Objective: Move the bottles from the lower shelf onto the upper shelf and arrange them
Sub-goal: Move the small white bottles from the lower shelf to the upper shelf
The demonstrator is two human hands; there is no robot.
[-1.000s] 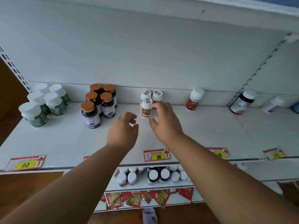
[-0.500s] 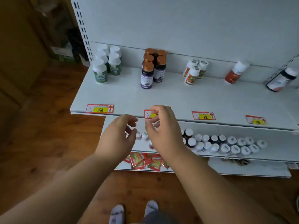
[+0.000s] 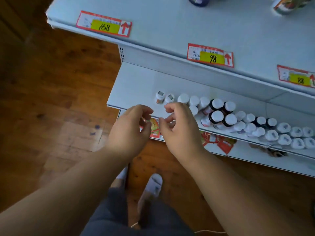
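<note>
The lower shelf (image 3: 133, 86) carries a long row of white-capped bottles. Two small bottles with silver-patched caps (image 3: 160, 97) stand at the row's left end, then plain white-capped ones (image 3: 183, 98), then dark bottles with white caps (image 3: 216, 116). My left hand (image 3: 131, 126) hovers at the shelf's front edge, fingers loosely curled, holding nothing. My right hand (image 3: 179, 125) is beside it, fingers loosely curled and empty, just in front of the two small bottles. The upper shelf (image 3: 170, 23) fills the top of the view, with bottle bases at its top edge.
Price tags marked 168 (image 3: 104, 24) and 98 (image 3: 210, 55) stick to the upper shelf's front. Red packets (image 3: 154, 129) hang below the lower shelf. Wooden floor (image 3: 51, 99) lies to the left; my feet in white slippers (image 3: 153, 184) stand below.
My view has tilted down from the upper shelf to the lower one. Both hands dropped from the upper shelf's small bottles to the lower shelf's front edge, still empty.
</note>
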